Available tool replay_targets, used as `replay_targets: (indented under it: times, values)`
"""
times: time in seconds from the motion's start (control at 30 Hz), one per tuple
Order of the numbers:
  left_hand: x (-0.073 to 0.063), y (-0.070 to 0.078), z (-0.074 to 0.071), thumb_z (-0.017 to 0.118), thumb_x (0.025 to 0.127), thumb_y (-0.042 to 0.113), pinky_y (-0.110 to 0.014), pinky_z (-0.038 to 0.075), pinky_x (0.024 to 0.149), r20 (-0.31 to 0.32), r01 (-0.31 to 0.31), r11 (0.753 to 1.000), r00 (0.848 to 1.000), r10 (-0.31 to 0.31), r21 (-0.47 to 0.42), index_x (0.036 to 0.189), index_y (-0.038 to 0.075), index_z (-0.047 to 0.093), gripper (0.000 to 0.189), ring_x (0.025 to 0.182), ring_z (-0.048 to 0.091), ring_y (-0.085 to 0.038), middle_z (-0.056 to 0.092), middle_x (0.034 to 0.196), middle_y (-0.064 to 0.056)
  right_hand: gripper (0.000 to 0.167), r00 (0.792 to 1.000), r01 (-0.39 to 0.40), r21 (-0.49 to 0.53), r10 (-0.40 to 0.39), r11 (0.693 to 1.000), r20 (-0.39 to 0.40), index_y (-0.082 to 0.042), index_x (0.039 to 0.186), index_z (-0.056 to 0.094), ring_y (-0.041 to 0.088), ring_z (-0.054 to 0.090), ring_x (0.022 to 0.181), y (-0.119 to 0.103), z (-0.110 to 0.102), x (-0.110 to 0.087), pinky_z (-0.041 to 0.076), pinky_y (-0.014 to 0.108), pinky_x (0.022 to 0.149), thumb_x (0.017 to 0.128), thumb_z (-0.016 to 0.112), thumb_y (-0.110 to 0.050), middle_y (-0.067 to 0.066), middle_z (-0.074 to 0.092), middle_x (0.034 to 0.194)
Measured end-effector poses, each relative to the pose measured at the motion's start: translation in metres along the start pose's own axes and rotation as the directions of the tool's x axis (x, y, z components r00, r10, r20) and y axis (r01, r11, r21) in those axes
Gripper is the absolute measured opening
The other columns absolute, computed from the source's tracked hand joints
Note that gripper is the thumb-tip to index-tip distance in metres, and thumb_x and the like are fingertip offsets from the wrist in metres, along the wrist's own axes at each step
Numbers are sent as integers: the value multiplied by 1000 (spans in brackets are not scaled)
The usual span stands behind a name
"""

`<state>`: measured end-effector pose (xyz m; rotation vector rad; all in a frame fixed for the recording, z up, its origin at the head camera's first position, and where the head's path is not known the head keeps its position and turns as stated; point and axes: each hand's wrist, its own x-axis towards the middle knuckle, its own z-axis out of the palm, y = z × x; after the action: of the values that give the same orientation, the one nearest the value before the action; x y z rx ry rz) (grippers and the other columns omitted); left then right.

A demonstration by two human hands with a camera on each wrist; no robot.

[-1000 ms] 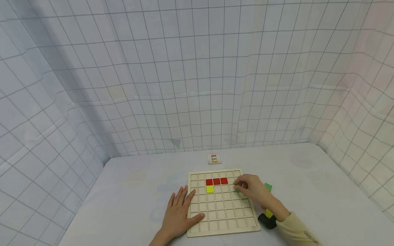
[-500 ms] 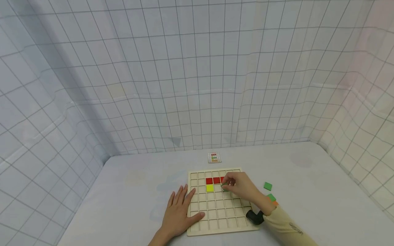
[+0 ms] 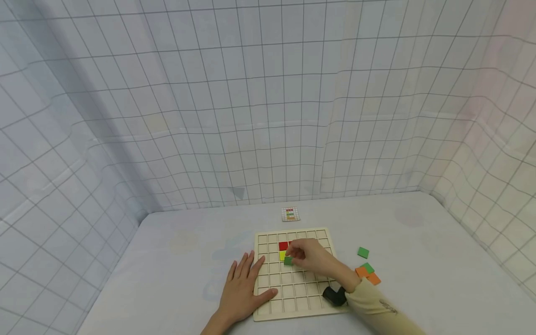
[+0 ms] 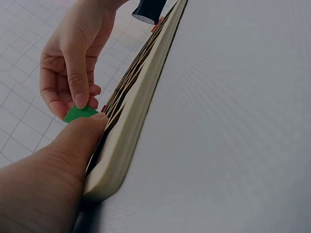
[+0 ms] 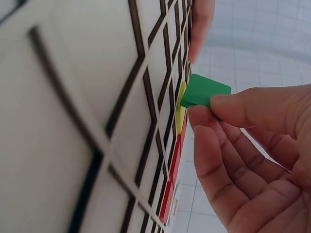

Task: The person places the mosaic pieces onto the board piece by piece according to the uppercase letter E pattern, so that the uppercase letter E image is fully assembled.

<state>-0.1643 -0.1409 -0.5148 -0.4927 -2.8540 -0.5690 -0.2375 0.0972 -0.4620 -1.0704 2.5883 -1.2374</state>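
My right hand [image 3: 309, 257] pinches a green square tile [image 5: 206, 91] between thumb and forefinger, held close over the cream grid board [image 3: 301, 304]. In the head view the tile overlaps the cell just below a yellow tile [image 3: 282, 255]. Red tiles [image 3: 283, 245] lie in the row above the yellow one, partly covered by my right hand; the right wrist view shows them beyond the yellow tile. My left hand [image 3: 240, 293] rests with spread, straight fingers at the board's left edge, its thumb lying over the grid.
Loose green [image 3: 363, 252] and orange tiles [image 3: 374, 278] lie on the table right of the board. A small card [image 3: 290, 214] with a coloured grid pattern lies behind the board. A black cylindrical device [image 3: 334, 296] sits at my right wrist, over the board's lower right corner.
My right hand has carried the green tile leftward across the board, from its right side to near the yellow tile. Loose tiles at the right have come into fuller view. The left hand stays put.
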Motion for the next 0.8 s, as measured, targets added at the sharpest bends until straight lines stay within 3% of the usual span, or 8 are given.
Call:
replay_targets:
  times: [0.2, 0.5, 0.8]
  values:
    - [1, 1, -1, 46, 83, 73, -49, 5, 111, 19, 6, 1000, 1000, -6, -8, 150, 19, 32, 86, 142, 13, -28, 22, 154, -12, 17, 999, 5, -13, -5, 1000, 38, -9, 91, 68, 5, 54, 71, -1, 8, 5, 48, 23, 65, 83, 65, 5, -8, 60, 80]
    - [0, 1, 0, 49, 84, 70, -52, 10, 109, -24, -29, 999, 999, 29, -14, 147, 16, 36, 84, 140, 19, -32, 27, 152, -16, 14, 999, -10, -62, 13, 998, 36, -10, 89, 68, 4, 51, 67, -1, 7, 5, 46, 23, 62, 84, 64, 3, -10, 58, 77]
    - [0, 1, -2, 47, 84, 71, -51, 6, 110, 7, -1, 1000, 1000, 1, -21, 149, 17, 34, 85, 141, 15, -30, 24, 153, -14, 7, 998, -54, -114, 58, 992, 36, -11, 85, 72, 3, 51, 68, -3, 10, 4, 46, 22, 62, 84, 70, -4, -13, 59, 79]
